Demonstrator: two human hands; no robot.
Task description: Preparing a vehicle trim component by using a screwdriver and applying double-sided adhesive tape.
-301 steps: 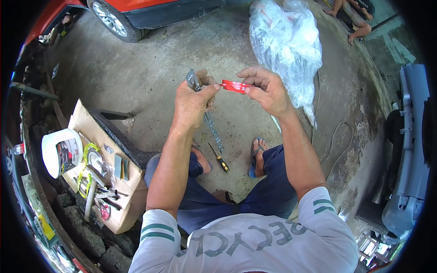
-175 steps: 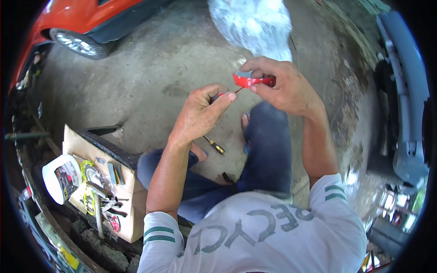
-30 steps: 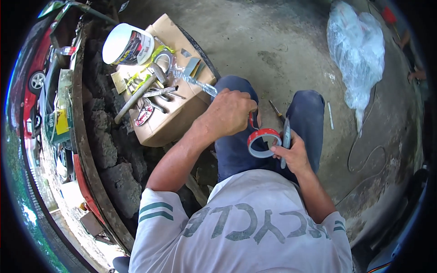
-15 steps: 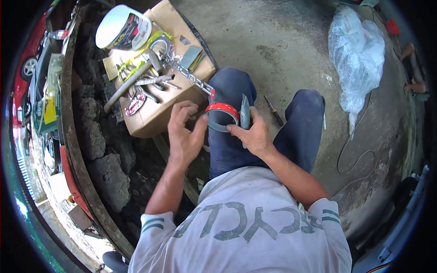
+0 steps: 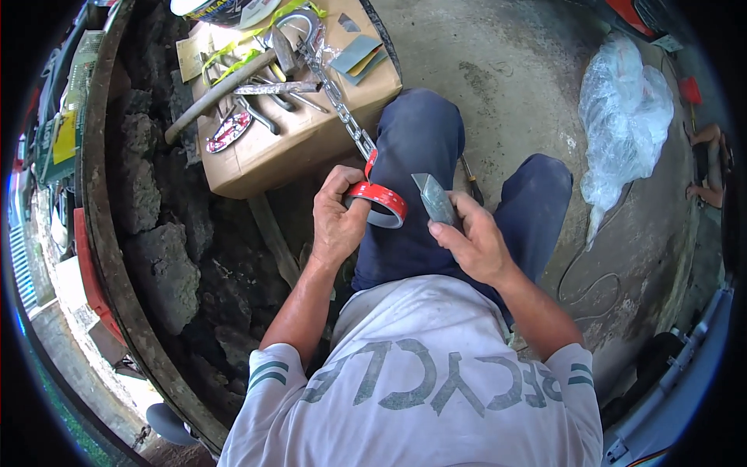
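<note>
Head view: a roll of red tape (image 5: pixel 379 204) is gripped in the closed left hand (image 5: pixel 336 222), above the person's lap. A grey utility knife (image 5: pixel 436 200) is clasped in the closed right hand (image 5: pixel 475 243), blade end just beside the roll. A metal chain (image 5: pixel 340 101) runs from the roll up onto a cardboard box (image 5: pixel 299 144) of tools.

Risk, judged: with the blade so near the left fingers and the thigh, a slip could cut either.

Surroundings: bare concrete floor (image 5: pixel 513 86), a clear plastic bag (image 5: pixel 622 117), rough dark stones (image 5: pixel 167 257) at left.
</note>
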